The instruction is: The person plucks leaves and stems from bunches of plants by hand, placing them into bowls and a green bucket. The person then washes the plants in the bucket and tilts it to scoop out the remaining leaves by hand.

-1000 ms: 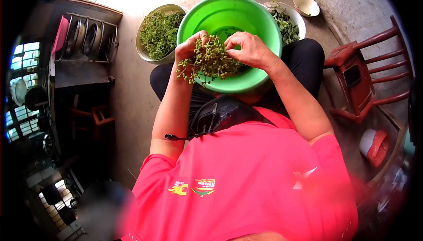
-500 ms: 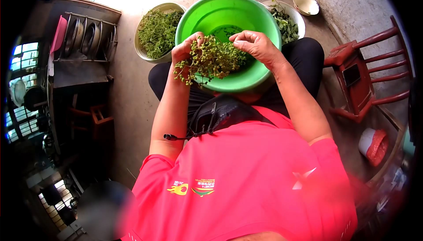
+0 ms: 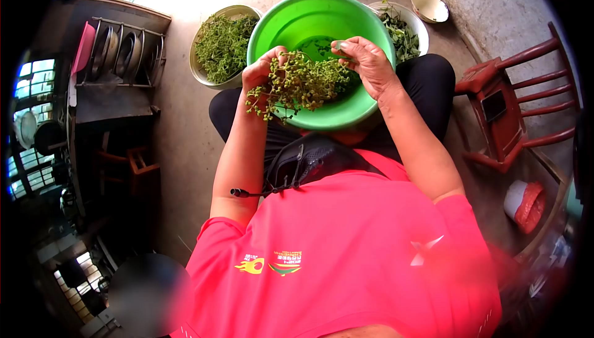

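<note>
My left hand (image 3: 265,71) is closed around the stems of a bunch of green peppercorn sprigs (image 3: 306,84), thick with small round berries. The bunch hangs over the near left part of a large green plastic basin (image 3: 272,25). At the right edge of the bunch, my right hand (image 3: 368,66) is held with its thumb and fingers bent together. Whatever lies between those fingertips is too small to make out. Small dark green bits (image 3: 318,47) lie in the bottom of the basin, partly hidden by the bunch and my hands.
Left of the basin stands a bowl heaped with more sprigs (image 3: 226,47). A white bowl with green leaves (image 3: 402,35) is at its right, and a pale bowl (image 3: 429,6) sits beyond. A red wooden chair (image 3: 504,112) is on the right, a dish rack (image 3: 124,53) on the left.
My right hand has risen slightly and turned, its fingertips lifting a little away from the bunch. My left hand and the bunch have hardly moved.
</note>
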`<state>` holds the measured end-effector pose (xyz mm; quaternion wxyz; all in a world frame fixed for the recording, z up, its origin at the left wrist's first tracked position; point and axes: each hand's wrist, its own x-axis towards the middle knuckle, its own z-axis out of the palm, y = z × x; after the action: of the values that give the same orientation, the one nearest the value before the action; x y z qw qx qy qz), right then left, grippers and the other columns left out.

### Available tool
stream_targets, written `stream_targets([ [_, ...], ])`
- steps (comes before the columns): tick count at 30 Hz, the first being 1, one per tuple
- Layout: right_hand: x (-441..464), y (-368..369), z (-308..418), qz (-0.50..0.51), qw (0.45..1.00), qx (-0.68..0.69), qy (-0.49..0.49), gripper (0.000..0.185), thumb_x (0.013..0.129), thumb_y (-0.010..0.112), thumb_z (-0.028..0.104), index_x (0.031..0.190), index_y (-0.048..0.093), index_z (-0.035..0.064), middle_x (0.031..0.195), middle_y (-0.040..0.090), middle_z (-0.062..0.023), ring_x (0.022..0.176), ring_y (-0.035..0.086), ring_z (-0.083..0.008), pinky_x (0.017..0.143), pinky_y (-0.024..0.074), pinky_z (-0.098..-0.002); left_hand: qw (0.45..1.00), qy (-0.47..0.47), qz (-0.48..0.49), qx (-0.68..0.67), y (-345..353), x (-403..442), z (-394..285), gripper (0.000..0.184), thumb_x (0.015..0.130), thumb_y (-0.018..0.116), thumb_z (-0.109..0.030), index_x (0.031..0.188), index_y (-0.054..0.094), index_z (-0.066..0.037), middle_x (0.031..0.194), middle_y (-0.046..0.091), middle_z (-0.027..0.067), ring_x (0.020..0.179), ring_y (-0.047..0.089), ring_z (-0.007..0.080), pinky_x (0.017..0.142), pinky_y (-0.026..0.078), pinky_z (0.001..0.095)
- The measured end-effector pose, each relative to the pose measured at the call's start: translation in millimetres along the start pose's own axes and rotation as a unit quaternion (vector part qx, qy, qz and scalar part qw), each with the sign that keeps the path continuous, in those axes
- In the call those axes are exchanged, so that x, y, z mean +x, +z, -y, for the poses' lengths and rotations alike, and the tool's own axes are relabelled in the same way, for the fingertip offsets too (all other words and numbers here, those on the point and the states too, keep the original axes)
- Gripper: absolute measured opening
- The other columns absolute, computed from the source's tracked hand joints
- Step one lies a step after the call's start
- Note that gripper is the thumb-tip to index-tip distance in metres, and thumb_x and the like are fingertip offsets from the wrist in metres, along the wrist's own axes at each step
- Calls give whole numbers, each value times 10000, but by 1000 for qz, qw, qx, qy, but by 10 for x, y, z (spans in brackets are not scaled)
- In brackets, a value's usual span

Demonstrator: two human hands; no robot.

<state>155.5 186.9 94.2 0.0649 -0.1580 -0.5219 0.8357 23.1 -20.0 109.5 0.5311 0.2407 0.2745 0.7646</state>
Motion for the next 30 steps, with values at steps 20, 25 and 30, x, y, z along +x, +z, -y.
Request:
stream_targets([
  [20, -205, -324, -310, -128, 987, 81, 50, 121, 872, 607, 204, 897, 579, 89, 816, 633, -5, 682, 593, -75, 617, 486, -218, 930, 342, -135, 3, -410, -465, -1792, 445, 766, 472, -288, 1069, 624, 0, 1030, 647, 184, 951, 628, 316, 843, 495, 429],
  [25, -200, -344, -330, -123, 988, 76, 53, 113, 874, 606, 200, 886, 576, 92, 816, 629, -3, 675, 590, -76, 626, 486, -222, 903, 254, -317, 143, -1215, -531, -1908, 334, 759, 490, -131, 1039, 581, 29, 997, 622, 139, 914, 596, 291, 844, 479, 417],
  [30, -211, -357, -342, -117, 988, 74, 63, 116, 878, 601, 199, 889, 578, 85, 826, 630, -13, 679, 589, -83, 636, 488, -228, 639, -35, -525, 560, -1327, -447, -1240, 281, 731, 561, -170, 966, 584, -18, 935, 623, 151, 832, 593, 263, 707, 484, 361],
])
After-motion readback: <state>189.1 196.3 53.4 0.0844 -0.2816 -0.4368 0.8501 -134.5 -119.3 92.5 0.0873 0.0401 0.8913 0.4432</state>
